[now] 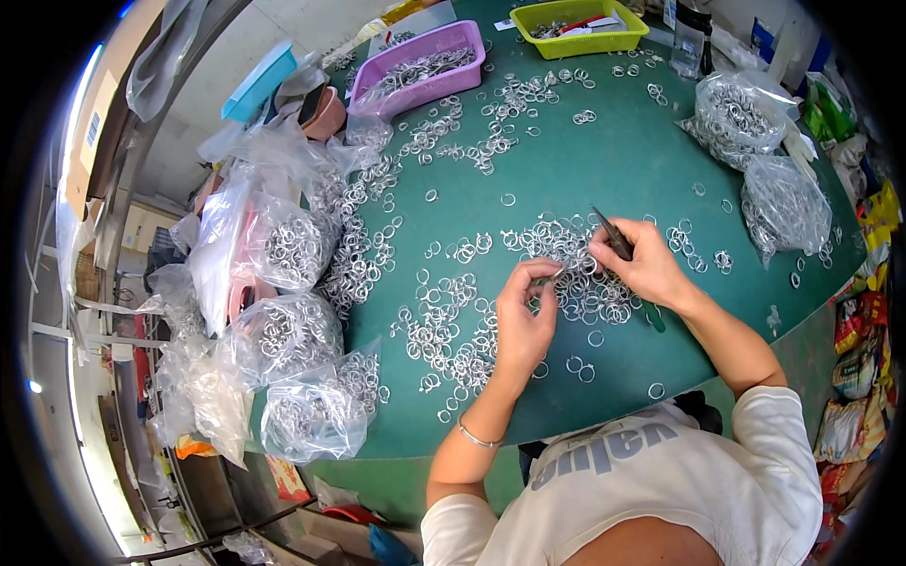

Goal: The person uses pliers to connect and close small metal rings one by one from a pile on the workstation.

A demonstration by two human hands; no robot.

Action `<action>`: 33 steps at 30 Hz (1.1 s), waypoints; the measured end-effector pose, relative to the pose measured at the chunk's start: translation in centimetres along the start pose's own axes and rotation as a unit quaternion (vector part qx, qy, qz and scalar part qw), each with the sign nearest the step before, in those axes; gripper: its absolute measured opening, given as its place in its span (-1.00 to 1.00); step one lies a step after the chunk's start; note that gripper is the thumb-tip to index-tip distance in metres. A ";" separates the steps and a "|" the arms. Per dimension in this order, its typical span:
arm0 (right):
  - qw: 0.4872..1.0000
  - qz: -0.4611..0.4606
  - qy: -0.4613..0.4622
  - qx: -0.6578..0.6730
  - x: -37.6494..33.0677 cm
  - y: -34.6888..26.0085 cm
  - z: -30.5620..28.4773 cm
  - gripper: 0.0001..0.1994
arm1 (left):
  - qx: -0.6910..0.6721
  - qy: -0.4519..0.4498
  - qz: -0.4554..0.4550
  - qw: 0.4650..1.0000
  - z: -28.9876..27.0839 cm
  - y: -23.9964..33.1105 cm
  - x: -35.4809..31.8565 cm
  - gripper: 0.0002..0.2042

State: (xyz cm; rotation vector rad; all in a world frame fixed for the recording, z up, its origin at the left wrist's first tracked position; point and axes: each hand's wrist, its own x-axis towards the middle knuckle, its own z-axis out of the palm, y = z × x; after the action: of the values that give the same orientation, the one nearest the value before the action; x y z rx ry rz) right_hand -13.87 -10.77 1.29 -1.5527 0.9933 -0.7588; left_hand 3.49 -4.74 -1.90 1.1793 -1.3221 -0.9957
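Observation:
Small silver rings point(557, 236) lie in a loose heap on the green table around both hands. My left hand point(528, 307) is closed in a pinch at the heap's near left side, with a small silver ring at its fingertips, partly hidden. My right hand point(646, 264) is closed around a dark tool with a slim pointed tip point(615, 241), which points away from me. A green handle end point(654, 317) shows below that hand and seems to belong to the same tool. The fingertips of the two hands are close together but apart.
Clear bags of rings point(300, 330) line the table's left side; two more bags point(785, 209) stand at the right. At the far edge are a purple basket point(425, 71) of rings and a yellow-green basket point(590, 42). More rings point(444, 330) lie scattered across the green table point(623, 160).

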 end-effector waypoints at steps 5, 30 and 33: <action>0.999 -0.034 0.001 -0.039 -0.2 0.3 0.3 -0.88 | -0.146 -0.038 -0.006 0.989 1.2 1.4 -0.3 -0.64; 0.996 -0.035 -0.061 -0.062 -0.3 0.3 0.8 -0.82 | -0.226 0.035 -0.082 0.970 0.9 0.1 -0.4 -0.87; 0.994 -0.064 -0.027 -0.079 -0.4 0.3 1.0 -0.85 | -0.145 0.051 -0.028 0.988 0.8 -0.2 -0.5 -0.88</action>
State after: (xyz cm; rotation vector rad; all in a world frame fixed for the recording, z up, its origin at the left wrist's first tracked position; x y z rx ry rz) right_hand -13.21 -10.02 0.78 -1.7779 0.9405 -0.7367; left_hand 2.66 -4.31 -2.30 1.0330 -1.0288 -1.1118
